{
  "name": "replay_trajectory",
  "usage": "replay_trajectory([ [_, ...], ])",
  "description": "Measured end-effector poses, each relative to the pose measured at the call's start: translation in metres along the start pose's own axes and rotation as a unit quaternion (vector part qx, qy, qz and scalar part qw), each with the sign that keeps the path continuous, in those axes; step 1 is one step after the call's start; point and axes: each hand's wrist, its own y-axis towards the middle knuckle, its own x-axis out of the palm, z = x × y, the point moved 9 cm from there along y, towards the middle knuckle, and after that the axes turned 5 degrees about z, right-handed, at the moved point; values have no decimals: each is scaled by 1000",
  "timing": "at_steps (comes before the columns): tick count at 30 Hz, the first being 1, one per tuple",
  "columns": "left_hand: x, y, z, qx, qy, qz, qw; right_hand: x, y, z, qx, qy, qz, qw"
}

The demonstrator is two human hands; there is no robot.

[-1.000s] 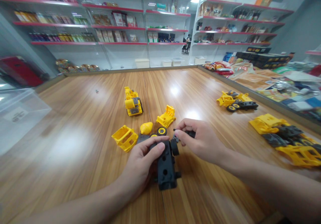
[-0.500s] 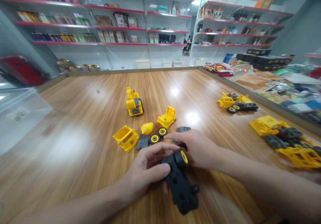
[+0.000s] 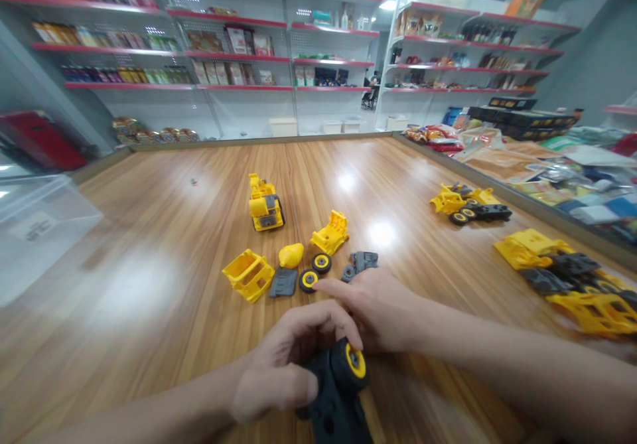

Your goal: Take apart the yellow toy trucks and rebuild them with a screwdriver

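My left hand (image 3: 279, 368) is closed around a black toy truck chassis (image 3: 336, 407), which has a wheel with a yellow hub on its upper end. My right hand (image 3: 383, 304) stretches its index finger to a loose wheel (image 3: 308, 281), its tip at the tyre's edge; the other fingers are mostly hidden. Touching that wheel is a second loose wheel (image 3: 322, 263). Around them lie a grey flat part (image 3: 283, 282), a yellow mixer drum (image 3: 291, 255), a yellow cab frame (image 3: 249, 275), a yellow body part (image 3: 330, 233) and a grey part (image 3: 363, 263) beside my right hand.
A yellow toy excavator (image 3: 266, 205) stands farther back on the wooden table (image 3: 164, 231). Two groups of truck parts, one farther back (image 3: 470, 205) and one nearer (image 3: 567, 278), lie at the right. A clear plastic bin (image 3: 44, 231) is at the left edge; stocked shelves stand beyond.
My left hand has drawn the chassis down toward me. My right index finger has moved slightly left and down to the nearer loose wheel, which has shifted a little away from the other.
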Motion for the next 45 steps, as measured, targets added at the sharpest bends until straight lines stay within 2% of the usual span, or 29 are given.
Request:
replay_trajectory([
  [3, -1, 1, 1, 14, 2, 9, 1000, -3, -1, 4, 4, 8, 17, 1000],
  [8, 8, -4, 2, 4, 36, -30, 999, 3, -1, 6, -7, 12, 19, 1000],
  [12, 13, -5, 2, 9, 41, -44, 998, -4, -1, 13, 15, 61, 64, 996],
  [14, 13, -5, 3, 18, 37, -38, 998, -8, -1, 14, 16, 85, 81, 993],
  [20, 5, -2, 4, 35, 4, 2, 999, -7, 2, 11, 4, 109, 81, 991],
  [25, 0, 3, -4, -26, -87, 23, 996, -5, 6, 12, 2, 144, 61, 988],
  [27, -1, 4, -7, -55, -145, 34, 987, -10, 6, 18, 17, 158, 82, 984],
  [29, -4, 5, -7, -61, -192, 54, 978, -18, 5, 31, 62, 176, 121, 975],
  [31, -10, 8, -4, -37, -209, 86, 973, -27, 2, 44, 110, 193, 156, 962],
  [35, -37, 9, 1, 49, -162, 202, 965, -43, -4, 61, 169, 200, 213, 941],
  [38, -50, 4, 1, 83, -111, 278, 950, -55, -11, 70, 209, 201, 263, 920],
  [41, -54, 0, 3, 99, -82, 312, 942, -60, -15, 69, 222, 234, 274, 906],
  [45, -60, -4, 8, 126, -106, 346, 924, -63, -15, 56, 196, 274, 260, 905],
])
